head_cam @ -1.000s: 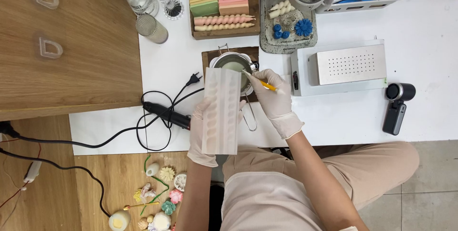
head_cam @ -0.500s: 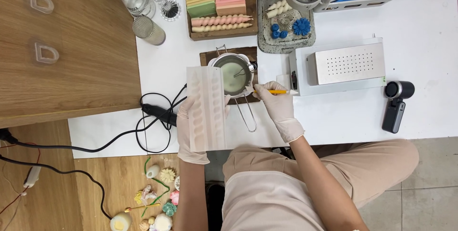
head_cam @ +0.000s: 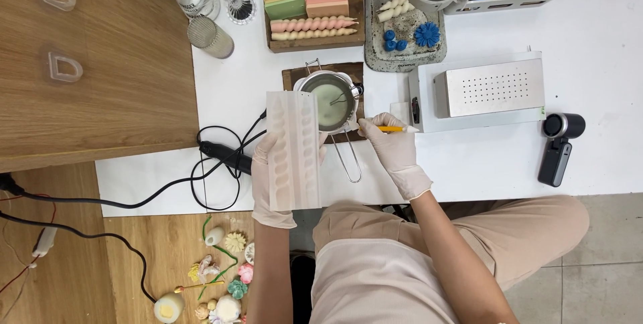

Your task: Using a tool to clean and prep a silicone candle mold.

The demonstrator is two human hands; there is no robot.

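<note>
Left hand (head_cam: pixel 268 177): gloved, holds the long white mould (head_cam: pixel 293 151) upright
Right hand (head_cam: pixel 395 150): gloved, pinches a yellow stick (head_cam: pixel 395 129)
Metal pot (head_cam: pixel 329 100): just behind the mould

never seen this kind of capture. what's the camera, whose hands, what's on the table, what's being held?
There is one view, from a camera worn on a person's head, looking straight down at their own two gloved hands; there is no robot. The person sits at a white table.

The left hand holds up a long translucent mould with a twisted spiral channel. The right hand pinches a thin yellow stick in its fingers, beside a small metal pot of pale liquid on a dark wooden board.

Also on the table: a metal box with a perforated top, a small black camera, a tray of coloured slabs and twisted candles, and a black cable. Small flower-shaped pieces lie on the wooden floor below.
</note>
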